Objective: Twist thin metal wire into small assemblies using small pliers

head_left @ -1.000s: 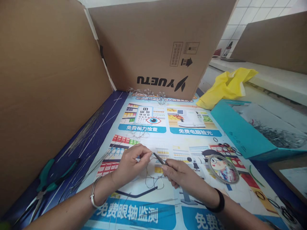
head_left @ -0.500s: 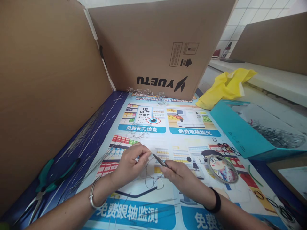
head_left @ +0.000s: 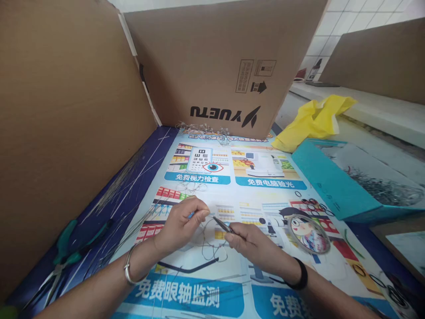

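My left hand [head_left: 184, 220] is closed in a pinch on a thin wire end, close to the middle of the poster. My right hand [head_left: 247, 241] is wrapped round slim pliers [head_left: 223, 224], whose narrow metal tips point up and left toward the left fingertips, a small gap away. Below the two hands, thin wire loops [head_left: 212, 252] with tiny beads or knots show over the printed surface; whether they join the pinched wire I cannot tell. A dark curved strip [head_left: 189, 268] lies under them.
Green-handled pliers [head_left: 66, 252] and loose wires [head_left: 116, 184] lie left. Cardboard walls [head_left: 212, 66] stand behind and left. At right are a round clear dish [head_left: 308, 235], black rings [head_left: 312, 204], a teal box [head_left: 335, 186] of wire scraps and a yellow bag [head_left: 312, 124].
The pliers' tips have drawn slightly away from the left fingertips, to the right and down. Both hands keep their grips and have barely moved.
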The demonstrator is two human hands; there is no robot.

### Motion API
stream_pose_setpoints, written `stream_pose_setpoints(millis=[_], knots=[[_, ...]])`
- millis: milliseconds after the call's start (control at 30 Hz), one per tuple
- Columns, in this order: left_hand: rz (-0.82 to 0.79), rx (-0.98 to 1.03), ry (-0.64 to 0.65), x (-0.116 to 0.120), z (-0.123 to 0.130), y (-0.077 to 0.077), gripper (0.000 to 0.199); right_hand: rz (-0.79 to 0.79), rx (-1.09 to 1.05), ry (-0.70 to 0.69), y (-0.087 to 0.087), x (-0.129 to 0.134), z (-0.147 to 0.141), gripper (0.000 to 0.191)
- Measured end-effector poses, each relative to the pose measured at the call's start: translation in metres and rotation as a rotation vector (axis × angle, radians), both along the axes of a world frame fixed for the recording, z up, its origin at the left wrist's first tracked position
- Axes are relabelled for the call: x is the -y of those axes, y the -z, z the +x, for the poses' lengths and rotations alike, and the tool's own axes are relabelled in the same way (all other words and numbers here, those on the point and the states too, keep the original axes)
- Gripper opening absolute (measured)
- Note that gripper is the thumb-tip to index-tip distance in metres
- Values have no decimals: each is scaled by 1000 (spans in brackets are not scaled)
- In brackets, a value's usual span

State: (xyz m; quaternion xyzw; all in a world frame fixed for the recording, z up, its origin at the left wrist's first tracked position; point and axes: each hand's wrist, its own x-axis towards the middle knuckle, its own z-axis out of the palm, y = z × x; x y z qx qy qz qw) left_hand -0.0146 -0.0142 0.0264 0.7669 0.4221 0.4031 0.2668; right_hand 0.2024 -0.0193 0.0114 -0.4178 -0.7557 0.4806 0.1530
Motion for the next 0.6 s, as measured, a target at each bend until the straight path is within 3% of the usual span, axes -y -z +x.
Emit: stream_pose_setpoints(millis=[100, 200, 300, 400, 600], knots=[[-138, 63, 7, -5, -2, 1, 19, -9, 56, -30, -4, -2, 2, 39], [-203, 95, -29, -11, -3, 1, 19, 93, 153, -45, -8, -6, 5, 35], [-249, 92, -20, -13, -4, 3, 18, 206, 237, 48, -9, -10, 7, 31], [-260, 65, 14, -13, -2, 6, 17, 254, 292, 102, -6, -11, 8, 29], [-215, -16, 60, -11, 1, 10, 17, 329, 340, 59, -3, -9, 7, 26]])
